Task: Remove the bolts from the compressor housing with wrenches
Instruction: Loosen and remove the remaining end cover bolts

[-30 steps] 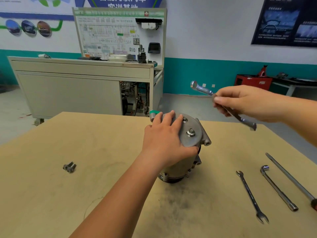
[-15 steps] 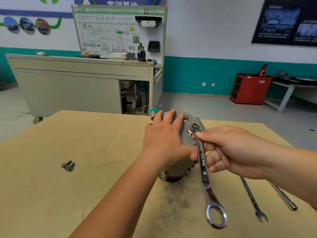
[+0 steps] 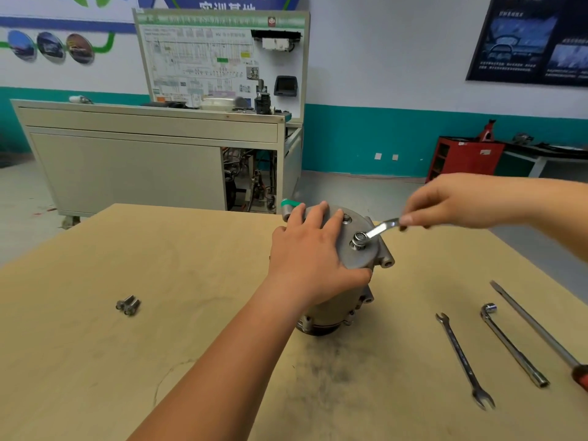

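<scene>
The left hand (image 3: 313, 249), grip released, is pressing flat on the compressor housing (image 3: 366, 259) standing mid-desk (image 3: 159, 345); the right hand (image 3: 461, 202) is grasping a wrench (image 3: 380, 230), its ring sitting over a top bolt (image 3: 359, 241)

Even, bright indoor light; soft shadows; slight overall blur; wide-angle bending at edges

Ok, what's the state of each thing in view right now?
left hand: pressing flat on the compressor top.
right hand: pinching the held wrench handle.
held wrench: ring end seated on the bolt.
bolt: in the cover, not yet out.
compressor: upright on the table.
two loose bolts: lying on table, left.
open-end wrench, socket wrench, screwdriver: lying idle, right.
</scene>
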Tool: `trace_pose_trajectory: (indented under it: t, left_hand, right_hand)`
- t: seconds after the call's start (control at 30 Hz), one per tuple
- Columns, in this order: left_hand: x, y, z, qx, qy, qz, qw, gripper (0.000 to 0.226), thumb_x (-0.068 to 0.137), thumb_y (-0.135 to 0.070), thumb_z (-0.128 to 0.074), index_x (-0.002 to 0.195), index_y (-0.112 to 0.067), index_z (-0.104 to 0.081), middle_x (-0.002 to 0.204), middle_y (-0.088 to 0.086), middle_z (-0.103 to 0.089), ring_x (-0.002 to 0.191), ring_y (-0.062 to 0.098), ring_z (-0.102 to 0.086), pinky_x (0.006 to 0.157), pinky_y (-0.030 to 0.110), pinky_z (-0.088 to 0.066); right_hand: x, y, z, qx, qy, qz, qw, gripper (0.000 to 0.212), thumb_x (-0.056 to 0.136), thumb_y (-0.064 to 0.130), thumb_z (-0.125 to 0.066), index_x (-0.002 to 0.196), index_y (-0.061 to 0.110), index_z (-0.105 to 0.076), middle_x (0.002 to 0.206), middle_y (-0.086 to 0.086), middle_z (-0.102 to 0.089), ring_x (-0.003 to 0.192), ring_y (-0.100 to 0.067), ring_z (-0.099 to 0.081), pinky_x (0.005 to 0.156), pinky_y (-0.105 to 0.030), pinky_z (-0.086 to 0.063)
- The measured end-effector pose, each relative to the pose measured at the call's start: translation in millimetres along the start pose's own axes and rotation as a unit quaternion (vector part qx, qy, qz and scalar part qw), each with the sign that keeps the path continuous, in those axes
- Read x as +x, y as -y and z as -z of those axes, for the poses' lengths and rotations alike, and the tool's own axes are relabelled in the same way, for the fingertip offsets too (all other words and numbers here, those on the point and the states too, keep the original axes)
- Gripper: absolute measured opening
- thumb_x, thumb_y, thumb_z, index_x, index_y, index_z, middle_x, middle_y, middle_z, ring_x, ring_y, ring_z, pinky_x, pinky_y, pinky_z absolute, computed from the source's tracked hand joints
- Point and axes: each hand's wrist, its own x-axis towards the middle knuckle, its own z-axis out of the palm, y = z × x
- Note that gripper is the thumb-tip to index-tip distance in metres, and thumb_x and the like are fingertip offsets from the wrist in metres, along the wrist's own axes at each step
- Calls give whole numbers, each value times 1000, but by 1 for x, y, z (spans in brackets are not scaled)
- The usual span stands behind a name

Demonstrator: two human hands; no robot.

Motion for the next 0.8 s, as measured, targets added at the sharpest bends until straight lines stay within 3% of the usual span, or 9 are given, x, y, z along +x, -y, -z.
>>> trace_pose_trajectory:
  t: [0.07, 0.13, 0.27, 0.37, 0.47, 0.53, 0.8]
  left_hand:
    - [1, -1, 0, 3, 0, 1, 1000, 93, 73, -74, -50, 150, -30, -20, 157, -4, -18, 144, 27, -11, 107, 44, -30]
    - [0, -1, -1, 5, 3, 5, 1000, 93, 73, -75, -49, 150, -30, -19, 157, -4, -16, 144, 27, -10, 107, 44, -29]
    - [-1, 3, -1, -1, -2, 8, 1000, 92, 73, -74, -49, 149, -31, -20, 157, -5, -16, 144, 26, -10, 107, 44, -29]
    - [-2, 3, -2, -1, -8, 10, 1000, 92, 73, -75, -48, 149, -31, -21, 157, -4, -17, 144, 26, -11, 107, 44, -30]
    - [-2, 2, -1, 7, -8, 14, 1000, 98, 70, -85, -39, 149, -30, -22, 157, -4, -19, 144, 26, -12, 107, 43, -30]
    - [-2, 2, 1, 12, 7, 15, 1000, 104, 66, -89, -31, 150, -29, -20, 158, -3, -16, 144, 25, -10, 107, 43, -30]
    - [-4, -2, 5, 12, 9, 19, 1000, 106, 58, -80, -22, 150, -29, -20, 158, -4, -16, 144, 25, -10, 105, 43, -31]
  right_hand:
    - [9, -5, 2, 0, -59, 37, 998, 17, 78, 53, -54, 86, 43, -66, 84, 19, -66, 78, 5, -57, 66, -15, -37]
    - [8, -6, 1, 59, -106, 48, 991, 15, 76, 52, -54, 82, 44, -65, 83, 20, -66, 77, 10, -56, 66, -15, -36]
    - [-4, -3, -14, 203, -174, 53, 962, 12, 87, 38, -51, 84, 33, -62, 76, 12, -68, 72, -5, -64, 60, -17, -48]
    - [-16, 11, -36, 356, -80, 34, 930, 15, 95, 20, -45, 93, 11, -57, 74, 1, -73, 64, -13, -70, 50, -18, -54]
    - [-25, 28, -55, 535, 33, -1, 844, 19, 92, 19, -47, 95, 3, -55, 80, -15, -73, 55, -17, -69, 45, -21, -54]
    - [-27, 36, -62, 584, 62, -10, 809, 19, 90, 20, -49, 94, 1, -55, 77, -19, -72, 47, -14, -65, 41, -20, -52]
    - [-26, 41, -68, 614, 37, -4, 789, 17, 91, 20, -48, 92, 4, -53, 62, -16, -67, 43, -14, -62, 38, -18, -49]
